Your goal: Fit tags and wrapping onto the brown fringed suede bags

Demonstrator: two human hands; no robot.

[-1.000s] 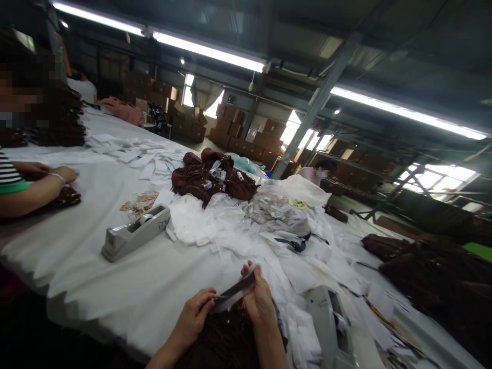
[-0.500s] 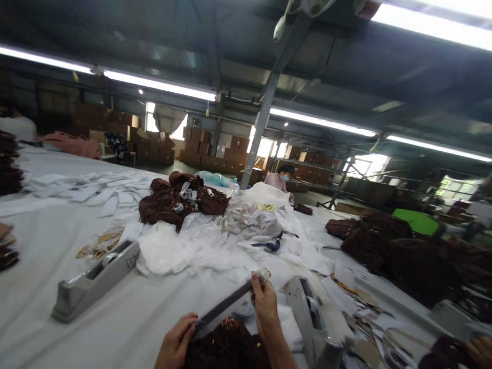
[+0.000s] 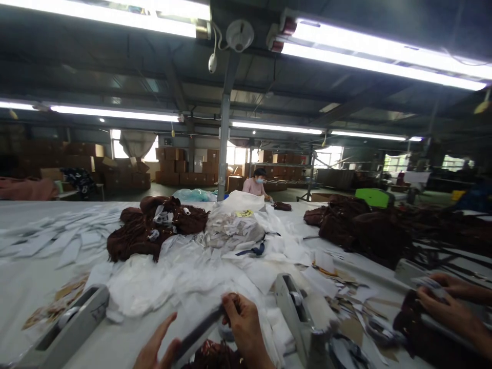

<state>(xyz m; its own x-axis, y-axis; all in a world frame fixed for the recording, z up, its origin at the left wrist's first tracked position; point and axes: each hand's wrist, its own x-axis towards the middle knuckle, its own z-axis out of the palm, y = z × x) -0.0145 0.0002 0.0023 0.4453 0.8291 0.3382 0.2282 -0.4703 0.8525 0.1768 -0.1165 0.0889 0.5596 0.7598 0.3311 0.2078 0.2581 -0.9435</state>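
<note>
My right hand [image 3: 244,325] pinches the upper end of a flat dark grey strip [image 3: 200,330], which slants down to the left. My left hand [image 3: 156,346] is at the strip's lower end with thumb and fingers spread; whether it touches the strip I cannot tell. Beneath both hands lies a dark brown, shiny-flecked item [image 3: 215,354], cut off by the bottom edge. A grey tape dispenser [image 3: 290,307] stands just right of my right hand, and another tape dispenser [image 3: 65,328] is to the left.
White plastic wrapping [image 3: 154,287] and a brown fabric pile [image 3: 142,230] lie ahead. More brown goods [image 3: 357,225] are at the right, near paper scraps [image 3: 346,302]. A co-worker's hands [image 3: 449,302] handle something at the right edge. A masked person [image 3: 254,185] is across the table.
The view has levelled and turned right. My left hand has loosened its grip and spread its fingers. My right hand still pinches the strip, now with its fingers curled in.
</note>
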